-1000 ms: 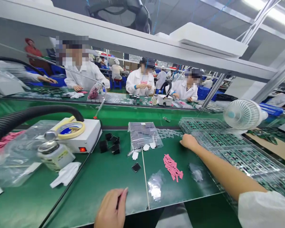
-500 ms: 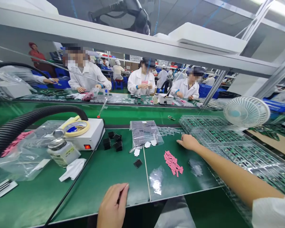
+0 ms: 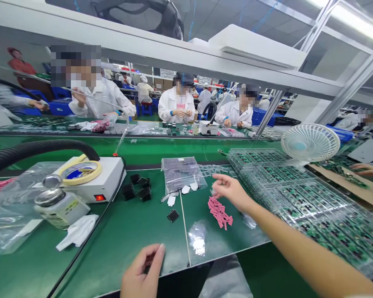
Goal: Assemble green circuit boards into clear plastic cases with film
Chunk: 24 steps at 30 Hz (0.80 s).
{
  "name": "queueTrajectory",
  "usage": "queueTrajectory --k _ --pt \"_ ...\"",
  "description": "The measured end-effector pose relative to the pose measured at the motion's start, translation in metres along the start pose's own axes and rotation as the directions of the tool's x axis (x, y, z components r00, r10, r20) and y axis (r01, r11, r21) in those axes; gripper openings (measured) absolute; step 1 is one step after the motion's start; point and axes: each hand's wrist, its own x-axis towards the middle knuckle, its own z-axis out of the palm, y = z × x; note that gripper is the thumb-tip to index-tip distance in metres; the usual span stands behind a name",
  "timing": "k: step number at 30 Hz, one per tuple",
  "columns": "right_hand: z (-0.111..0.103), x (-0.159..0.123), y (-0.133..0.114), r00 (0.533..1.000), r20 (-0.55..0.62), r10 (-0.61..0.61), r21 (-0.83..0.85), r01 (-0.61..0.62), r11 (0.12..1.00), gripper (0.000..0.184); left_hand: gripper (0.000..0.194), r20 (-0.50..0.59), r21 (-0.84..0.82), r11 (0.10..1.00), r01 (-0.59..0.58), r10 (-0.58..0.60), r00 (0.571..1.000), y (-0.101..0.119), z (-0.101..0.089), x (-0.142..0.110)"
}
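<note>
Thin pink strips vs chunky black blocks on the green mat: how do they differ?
The thin pink strips are long and flat, piled in one loose heap; the chunky black blocks are squarish and sit in a small, separate cluster. The strips lie nearest the person's open right hand, while the blocks sit further left, beside a white bench unit. Both rest directly on the green mat.

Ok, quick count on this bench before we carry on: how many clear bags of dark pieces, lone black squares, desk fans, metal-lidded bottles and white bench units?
Clear bag of dark pieces: 1
Lone black square: 1
Desk fan: 1
Metal-lidded bottle: 1
White bench unit: 1
Total: 5
</note>
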Motion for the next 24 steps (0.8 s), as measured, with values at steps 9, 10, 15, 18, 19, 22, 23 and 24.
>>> queueTrajectory --k 9,10,15,18,19,22,23,24 --pt "0.115 -0.106 0.004 0.947 0.107 -0.303 0.399 0.238 0.886 0.043 0.030 0.485 -0.574 0.674 0.465 -0.178 0.856 0.027 0.021 -0.023" --pt "0.118 -0.108 0.006 0.950 0.116 -0.290 0.360 0.232 0.904 0.045 0.030 0.477 -0.586 0.665 0.463 -0.179 0.860 0.027 0.020 -0.025" --pt "0.116 -0.107 0.006 0.940 0.142 -0.310 0.156 0.288 0.945 0.049 0.028 0.456 -0.645 0.583 0.495 -0.226 0.861 0.018 0.016 -0.029" --pt "0.113 -0.105 0.002 0.915 0.154 -0.372 0.115 0.357 0.927 0.051 0.025 0.478 -0.692 0.509 0.512 -0.209 0.853 0.015 0.017 -0.029" --pt "0.113 -0.106 0.001 0.905 0.156 -0.396 0.101 0.384 0.918 0.052 0.024 0.482 -0.701 0.493 0.515 -0.204 0.852 0.015 0.017 -0.029" --pt "0.114 -0.107 -0.001 0.882 0.179 -0.435 0.037 0.436 0.899 0.057 0.024 0.487 -0.708 0.485 0.514 -0.192 0.852 0.013 0.017 -0.029" --pt "0.115 -0.108 -0.002 0.879 0.190 -0.436 0.014 0.442 0.897 0.061 0.024 0.488 -0.706 0.491 0.511 -0.187 0.853 0.013 0.016 -0.029" --pt "0.116 -0.109 -0.002 0.878 0.197 -0.437 -0.005 0.447 0.895 0.063 0.024 0.486 -0.704 0.498 0.506 -0.180 0.855 0.012 0.016 -0.029"
